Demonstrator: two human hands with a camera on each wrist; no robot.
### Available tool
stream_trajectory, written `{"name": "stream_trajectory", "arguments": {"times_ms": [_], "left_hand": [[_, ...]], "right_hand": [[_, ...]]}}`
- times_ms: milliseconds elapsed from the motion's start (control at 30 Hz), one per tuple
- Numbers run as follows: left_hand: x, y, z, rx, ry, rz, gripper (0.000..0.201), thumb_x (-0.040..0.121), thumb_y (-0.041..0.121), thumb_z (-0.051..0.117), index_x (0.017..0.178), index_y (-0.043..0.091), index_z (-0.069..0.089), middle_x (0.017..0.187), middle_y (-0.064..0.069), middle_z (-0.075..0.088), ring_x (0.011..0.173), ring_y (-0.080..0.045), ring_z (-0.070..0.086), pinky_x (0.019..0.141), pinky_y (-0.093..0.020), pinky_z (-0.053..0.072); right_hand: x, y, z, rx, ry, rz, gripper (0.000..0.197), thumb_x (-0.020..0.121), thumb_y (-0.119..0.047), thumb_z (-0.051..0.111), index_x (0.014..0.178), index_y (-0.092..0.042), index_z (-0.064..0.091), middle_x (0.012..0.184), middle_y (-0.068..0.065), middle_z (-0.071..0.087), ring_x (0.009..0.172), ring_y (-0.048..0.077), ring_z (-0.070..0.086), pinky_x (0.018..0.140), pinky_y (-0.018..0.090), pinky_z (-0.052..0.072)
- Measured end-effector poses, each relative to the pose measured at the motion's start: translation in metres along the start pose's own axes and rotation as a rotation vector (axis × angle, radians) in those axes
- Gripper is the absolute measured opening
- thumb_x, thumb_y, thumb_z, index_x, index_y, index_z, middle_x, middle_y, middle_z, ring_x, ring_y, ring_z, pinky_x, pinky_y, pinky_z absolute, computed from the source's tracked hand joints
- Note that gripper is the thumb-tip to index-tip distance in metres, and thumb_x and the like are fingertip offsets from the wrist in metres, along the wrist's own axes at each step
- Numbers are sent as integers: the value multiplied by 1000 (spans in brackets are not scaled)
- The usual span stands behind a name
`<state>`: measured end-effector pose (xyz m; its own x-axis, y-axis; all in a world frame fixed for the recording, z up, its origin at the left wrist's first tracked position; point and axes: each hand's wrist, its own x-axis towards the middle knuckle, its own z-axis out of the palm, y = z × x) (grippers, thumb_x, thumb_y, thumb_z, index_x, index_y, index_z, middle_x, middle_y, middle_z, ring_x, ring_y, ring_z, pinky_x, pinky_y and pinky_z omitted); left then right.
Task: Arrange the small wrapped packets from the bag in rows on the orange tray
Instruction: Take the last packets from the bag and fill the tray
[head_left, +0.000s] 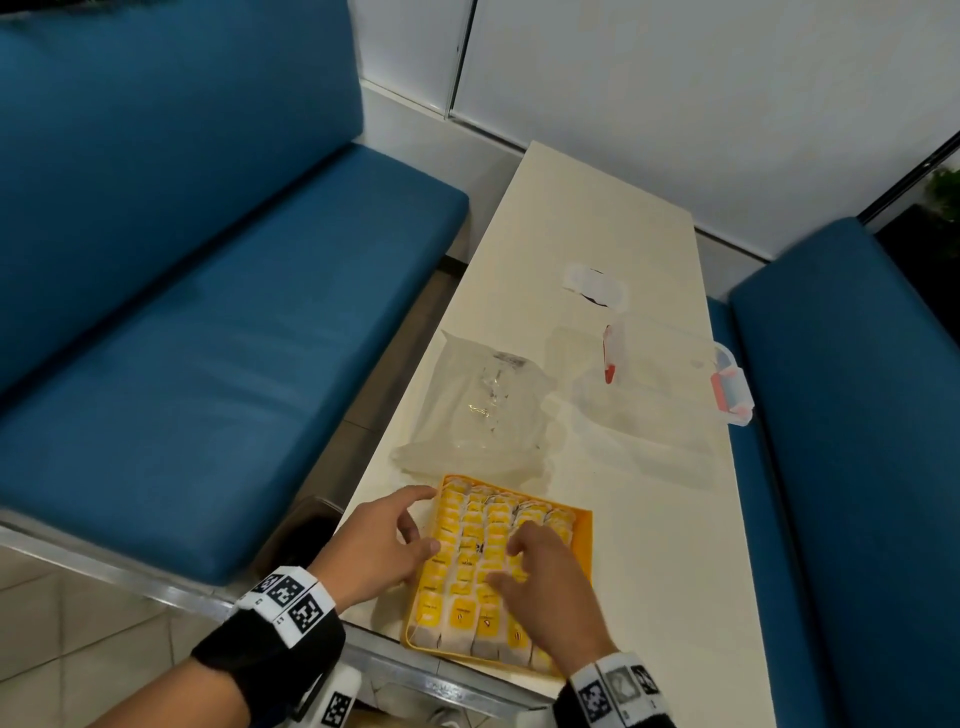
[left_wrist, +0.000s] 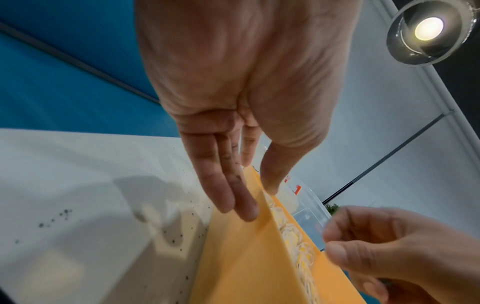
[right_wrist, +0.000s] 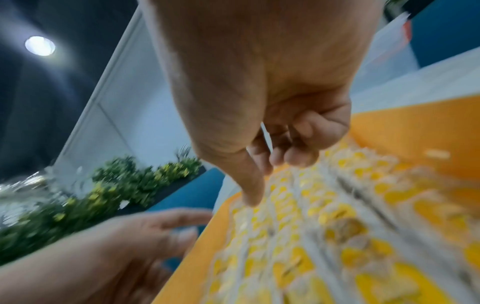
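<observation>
The orange tray (head_left: 586, 545) lies at the near end of the table, packed with rows of small yellow-and-white wrapped packets (head_left: 472, 525). My left hand (head_left: 428, 519) is at the tray's left side. In the left wrist view its straight fingers (left_wrist: 241, 207) lie against the outer wall of the tray (left_wrist: 246, 257), thumb tip over the rim. My right hand (head_left: 506, 564) sits over the middle rows with bent fingers, and its fingertips touch the packets (right_wrist: 324, 226). It holds nothing that I can make out. The clear plastic bag (head_left: 483, 410) lies flat just beyond the tray.
A clear lidless container with red latches (head_left: 660, 384) stands right of the bag, and its lid (head_left: 597, 283) lies farther back. The narrow cream table (head_left: 649, 545) runs between two blue benches (head_left: 208, 338). The tray's near edge is close to the table's front edge.
</observation>
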<state>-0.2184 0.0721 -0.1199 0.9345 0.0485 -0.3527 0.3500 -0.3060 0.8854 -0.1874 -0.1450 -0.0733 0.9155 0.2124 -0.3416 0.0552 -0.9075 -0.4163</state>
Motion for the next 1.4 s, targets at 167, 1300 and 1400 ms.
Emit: {"name": "stream_trajectory", "arguments": {"times_ms": [167,1300,1400], "left_hand": [[-2,7,0,3,-33,-51,58,91,18,74,142,33,52,91,-3,71,64,-20,74,59,-30,61],[102,20,-67,-70,219,134,27,101,34,59,125,41,68,121,16,70,112,-6,66,98,-29,52],[93,30,-79,-218,97,238,47,93,45,68,139,40,57,136,23,58,125,2,57,106,-29,48]], "right_hand": [[0,41,-24,63,272,190,37,94,-19,61,129,-19,49,126,4,48,101,23,63,80,34,51],[159,-84,-38,325,-159,-25,38,97,-37,49,132,-24,60,113,-3,67,100,16,64,97,38,53],[158,-115,-33,603,-247,-32,26,101,-23,46,114,-16,67,99,5,71,86,18,68,80,35,60]]}}
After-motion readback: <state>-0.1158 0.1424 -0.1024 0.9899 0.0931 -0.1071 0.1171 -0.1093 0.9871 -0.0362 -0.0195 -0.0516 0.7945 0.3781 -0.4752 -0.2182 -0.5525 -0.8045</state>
